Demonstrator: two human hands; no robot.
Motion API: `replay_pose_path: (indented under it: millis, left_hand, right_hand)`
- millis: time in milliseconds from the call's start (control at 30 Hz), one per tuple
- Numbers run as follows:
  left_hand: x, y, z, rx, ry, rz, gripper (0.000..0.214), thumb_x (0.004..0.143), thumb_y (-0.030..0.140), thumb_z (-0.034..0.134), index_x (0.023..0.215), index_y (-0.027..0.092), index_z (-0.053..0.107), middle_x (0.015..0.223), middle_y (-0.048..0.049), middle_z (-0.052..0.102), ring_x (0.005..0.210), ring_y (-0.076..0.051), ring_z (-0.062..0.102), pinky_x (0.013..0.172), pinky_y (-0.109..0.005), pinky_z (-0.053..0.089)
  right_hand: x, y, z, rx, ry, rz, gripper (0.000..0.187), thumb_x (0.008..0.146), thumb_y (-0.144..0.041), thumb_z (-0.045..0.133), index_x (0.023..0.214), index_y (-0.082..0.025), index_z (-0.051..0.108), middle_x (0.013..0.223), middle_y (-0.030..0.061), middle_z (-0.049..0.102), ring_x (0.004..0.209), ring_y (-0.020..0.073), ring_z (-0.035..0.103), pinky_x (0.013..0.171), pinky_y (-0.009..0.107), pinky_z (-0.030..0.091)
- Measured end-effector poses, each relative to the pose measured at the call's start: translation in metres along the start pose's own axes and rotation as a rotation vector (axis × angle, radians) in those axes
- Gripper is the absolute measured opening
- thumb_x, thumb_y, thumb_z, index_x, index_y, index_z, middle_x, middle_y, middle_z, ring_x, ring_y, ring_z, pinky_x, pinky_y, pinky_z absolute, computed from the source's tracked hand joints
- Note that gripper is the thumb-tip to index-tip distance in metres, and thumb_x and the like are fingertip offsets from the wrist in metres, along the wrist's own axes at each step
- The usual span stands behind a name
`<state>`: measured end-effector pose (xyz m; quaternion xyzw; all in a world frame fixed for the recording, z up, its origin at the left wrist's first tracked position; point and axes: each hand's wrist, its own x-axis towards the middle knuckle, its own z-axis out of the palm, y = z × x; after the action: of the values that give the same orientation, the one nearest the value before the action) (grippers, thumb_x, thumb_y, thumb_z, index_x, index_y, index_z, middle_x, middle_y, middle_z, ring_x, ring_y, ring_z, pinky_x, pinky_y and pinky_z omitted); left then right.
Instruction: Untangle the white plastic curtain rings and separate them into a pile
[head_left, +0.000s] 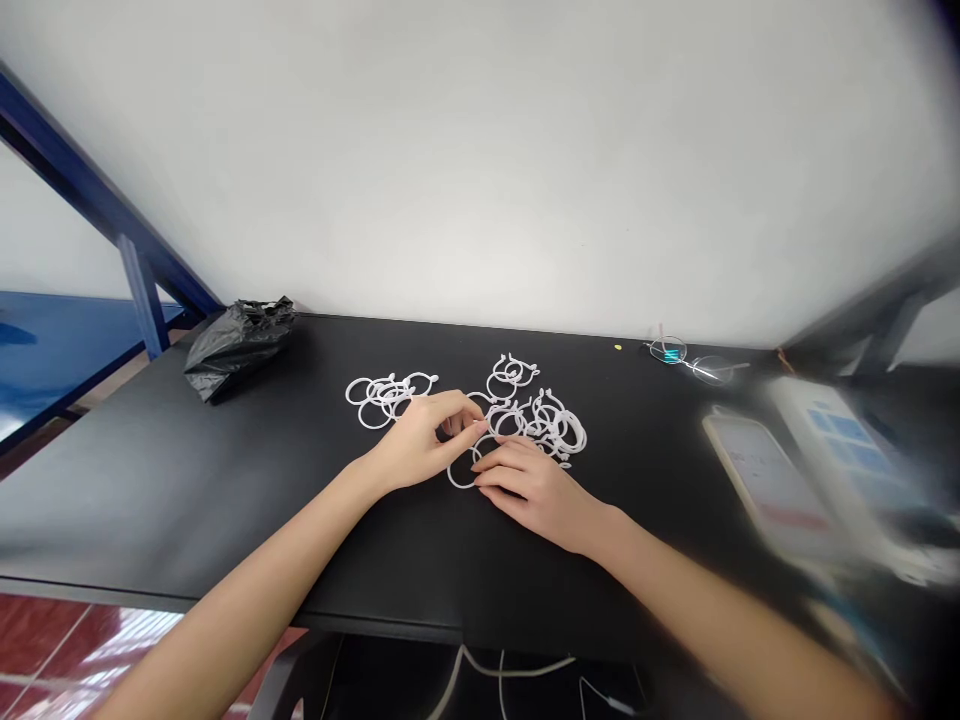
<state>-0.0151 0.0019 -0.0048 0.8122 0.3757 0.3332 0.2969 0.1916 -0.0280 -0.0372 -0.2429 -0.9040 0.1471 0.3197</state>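
Observation:
Several white plastic curtain rings with small knobs at their ends lie on a black table. My left hand is closed in a pinch, thumb and forefinger together at a white ring in the middle. Facing it, my right hand has its fingertips closed on the right side of that ring. How the ring's ends sit is too small to tell. One group of rings lies beyond my left wrist. A larger heap of rings lies just behind my right hand, partly covered by it.
A crumpled black plastic bag sits at the back left. Eyeglasses rest by the wall at the back right. A phone and a white box are at the right, blurred. Cables hang below the front edge.

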Motion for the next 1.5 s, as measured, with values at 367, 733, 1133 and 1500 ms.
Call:
replay_pose_path:
  millis: [367, 733, 1133, 1500]
  left_hand:
    - [0.001, 0.0, -0.004, -0.109, -0.129, -0.057, 0.035, 0.081, 0.042, 0.072, 0.107, 0.019, 0.064, 0.099, -0.0044, 0.065, 0.081, -0.015, 0.06, 0.06, -0.023, 0.051]
    - [-0.004, -0.006, 0.003, 0.174, 0.144, 0.261, 0.046, 0.078, 0.044, 0.077, 0.11, 0.016, 0.061, 0.084, -0.0024, 0.061, 0.066, -0.01, 0.053, 0.06, -0.023, 0.05]
    - [-0.002, -0.005, 0.011, 0.378, 0.346, 0.457, 0.042, 0.083, 0.046, 0.07, 0.109, 0.015, 0.058, 0.075, -0.0017, 0.061, 0.066, -0.012, 0.057, 0.059, -0.024, 0.051]
    - [-0.004, -0.001, 0.015, 0.296, 0.365, 0.44, 0.036, 0.085, 0.036, 0.071, 0.112, 0.017, 0.056, 0.076, 0.0, 0.058, 0.065, -0.011, 0.055, 0.06, -0.022, 0.05]
  right_hand:
    - [0.004, -0.005, -0.002, 0.017, 0.389, 0.023, 0.021, 0.089, -0.006, 0.058, 0.098, -0.023, 0.067, 0.1, 0.0071, 0.073, 0.087, 0.0172, 0.072, 0.075, 0.031, 0.061]
    - [0.006, -0.006, -0.007, -0.009, 0.62, 0.11, 0.026, 0.082, -0.005, 0.069, 0.102, -0.022, 0.07, 0.089, 0.0051, 0.076, 0.081, 0.0188, 0.074, 0.075, 0.032, 0.063]
    - [0.005, -0.005, -0.008, 0.069, 0.614, 0.062, 0.031, 0.083, -0.001, 0.066, 0.102, -0.022, 0.074, 0.094, 0.0053, 0.078, 0.082, 0.0184, 0.075, 0.073, 0.029, 0.064]
    - [0.006, -0.007, -0.012, 0.095, 0.604, 0.056, 0.028, 0.084, -0.001, 0.064, 0.1, -0.022, 0.075, 0.093, 0.0053, 0.077, 0.082, 0.0183, 0.075, 0.071, 0.029, 0.064]
